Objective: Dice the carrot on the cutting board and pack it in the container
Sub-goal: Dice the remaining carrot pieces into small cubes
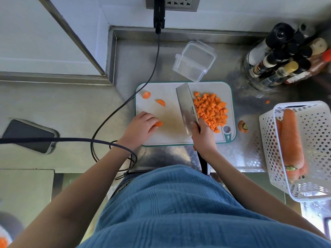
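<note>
A white cutting board (168, 136) with a teal rim lies on the steel counter. On its right side sits a heap of diced carrot (211, 110). My right hand (203, 138) grips the handle of a cleaver (186, 106), whose blade stands against the heap's left edge. My left hand (141, 127) holds a carrot piece (158, 124) at the board's left edge, fingers curled over it. Two carrot slices (146, 95) (160, 102) lie loose on the board's upper left. The clear plastic container (194, 60) stands open just behind the board.
A white perforated basket (315, 151) with whole carrots is at the right. A carrot end (243, 126) lies beside the board. Sauce bottles (279, 61) stand at the back right. A phone (28, 136) and a black cable (114, 111) lie left.
</note>
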A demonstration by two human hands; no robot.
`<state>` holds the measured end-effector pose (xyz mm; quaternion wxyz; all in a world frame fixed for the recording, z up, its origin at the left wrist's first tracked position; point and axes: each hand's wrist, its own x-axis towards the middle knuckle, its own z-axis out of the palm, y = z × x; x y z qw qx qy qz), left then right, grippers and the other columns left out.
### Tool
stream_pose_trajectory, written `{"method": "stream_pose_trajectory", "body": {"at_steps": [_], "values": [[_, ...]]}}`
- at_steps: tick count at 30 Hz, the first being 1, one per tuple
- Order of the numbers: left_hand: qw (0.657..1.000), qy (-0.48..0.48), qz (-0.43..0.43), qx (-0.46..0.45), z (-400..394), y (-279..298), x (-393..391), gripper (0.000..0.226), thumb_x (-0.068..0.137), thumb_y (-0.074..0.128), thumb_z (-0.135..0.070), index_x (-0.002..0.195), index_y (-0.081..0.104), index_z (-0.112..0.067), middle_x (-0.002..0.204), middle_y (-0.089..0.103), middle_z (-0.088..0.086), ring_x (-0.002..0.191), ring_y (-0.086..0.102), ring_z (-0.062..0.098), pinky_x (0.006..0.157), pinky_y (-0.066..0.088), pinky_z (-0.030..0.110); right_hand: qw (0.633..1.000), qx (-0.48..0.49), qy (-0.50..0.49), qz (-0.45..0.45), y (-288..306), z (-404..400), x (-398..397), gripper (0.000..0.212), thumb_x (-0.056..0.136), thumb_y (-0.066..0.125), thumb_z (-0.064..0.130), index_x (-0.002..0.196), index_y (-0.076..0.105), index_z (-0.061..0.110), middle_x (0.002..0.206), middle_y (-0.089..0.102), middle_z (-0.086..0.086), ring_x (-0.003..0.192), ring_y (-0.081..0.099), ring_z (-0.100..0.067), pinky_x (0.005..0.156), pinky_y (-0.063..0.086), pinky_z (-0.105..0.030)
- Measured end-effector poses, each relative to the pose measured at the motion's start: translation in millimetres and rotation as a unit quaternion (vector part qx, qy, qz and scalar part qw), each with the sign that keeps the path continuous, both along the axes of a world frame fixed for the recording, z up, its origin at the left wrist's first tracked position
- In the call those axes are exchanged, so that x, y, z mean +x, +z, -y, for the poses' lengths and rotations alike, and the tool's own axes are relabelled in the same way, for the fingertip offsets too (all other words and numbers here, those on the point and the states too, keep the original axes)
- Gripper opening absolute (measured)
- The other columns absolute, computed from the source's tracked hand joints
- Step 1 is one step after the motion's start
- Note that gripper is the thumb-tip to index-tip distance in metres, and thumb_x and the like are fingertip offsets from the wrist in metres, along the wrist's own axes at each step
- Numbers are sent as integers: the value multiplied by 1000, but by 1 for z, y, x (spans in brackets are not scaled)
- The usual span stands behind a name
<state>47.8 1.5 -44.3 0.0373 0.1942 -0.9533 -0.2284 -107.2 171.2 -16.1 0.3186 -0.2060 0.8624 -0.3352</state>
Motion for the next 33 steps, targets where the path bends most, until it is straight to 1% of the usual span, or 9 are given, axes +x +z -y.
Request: {"method": "stream_pose_trajectory", "body": {"at_steps": [4, 8, 13, 17, 20, 24, 27, 30, 33], "values": [[1000, 14, 8, 23, -1, 4, -5, 20, 85, 66, -11, 103, 65, -3, 101, 62, 10, 99, 53, 29, 85, 47, 41, 1000, 3, 1, 1, 1, 1, 0, 26, 100, 41, 27, 74, 38, 28, 65, 46, -4, 58, 44, -20, 57, 51, -53], [1000, -4, 18, 22, -1, 4, -1, 24, 80, 68, -6, 104, 64, -1, 101, 61, 12, 100, 53, 30, 85, 47, 39, 1000, 5, 2, 1, 2, 3, 0, 26, 100, 41, 28, 74, 38, 27, 67, 46, -4, 60, 44, -19, 58, 53, -55], [999, 14, 20, 29, 0, 3, 2, 21, 87, 60, -5, 108, 63, -1, 105, 60, 13, 103, 51, 30, 90, 42, 37, 1000, 5, 5, 0, 3, 4, 0, 26, 100, 40, 27, 76, 38, 32, 66, 47, -2, 59, 46, -18, 59, 54, -52], [999, -5, 22, 46, -8, 4, -14, 19, 86, 63, -8, 103, 63, 0, 104, 60, 13, 103, 52, 31, 86, 48, 42, 1000, 5, -2, 7, 3, 4, -1, 25, 100, 40, 28, 75, 39, 28, 65, 47, -5, 57, 44, -19, 57, 51, -52], [998, -9, 21, 52, -15, 3, -24, 18, 84, 65, -7, 100, 65, 1, 101, 62, 14, 100, 53, 33, 84, 48, 45, 1000, 7, -6, 11, 3, 3, -2, 26, 100, 40, 28, 75, 38, 27, 65, 47, -5, 57, 44, -19, 56, 51, -50], [998, -11, 27, 54, -11, 1, -23, 26, 84, 65, -7, 109, 64, 0, 108, 62, 13, 105, 52, 32, 90, 46, 43, 1000, 8, -17, 16, 3, 1, -4, 26, 101, 40, 27, 75, 39, 25, 62, 48, -3, 54, 44, -18, 54, 50, -49], [998, -5, 15, 65, -7, 6, -21, 36, 81, 69, -9, 115, 62, 1, 111, 62, 14, 106, 52, 33, 93, 45, 42, 999, 12, -24, 18, 3, 1, -4, 26, 100, 39, 26, 75, 38, 23, 62, 47, -5, 53, 43, -20, 52, 49, -49], [997, 39, -37, 53, 3, 8, -23, 38, 82, 60, 2, 120, 59, 0, 114, 61, 14, 107, 53, 32, 93, 43, 36, 999, 18, -24, 18, 4, 2, -5, 27, 101, 39, 27, 74, 38, 23, 62, 47, -6, 52, 43, -20, 52, 49, -49], [994, 82, -35, 60, 20, 4, -39, 45, 87, 51, 7, 131, 52, -1, 131, 53, 14, 120, 45, 35, 101, 37, 34, 999, 19, -27, 23, 5, 2, -5, 26, 101, 39, 27, 76, 38, 20, 62, 46, -6, 52, 41, -19, 49, 48, -49]]}}
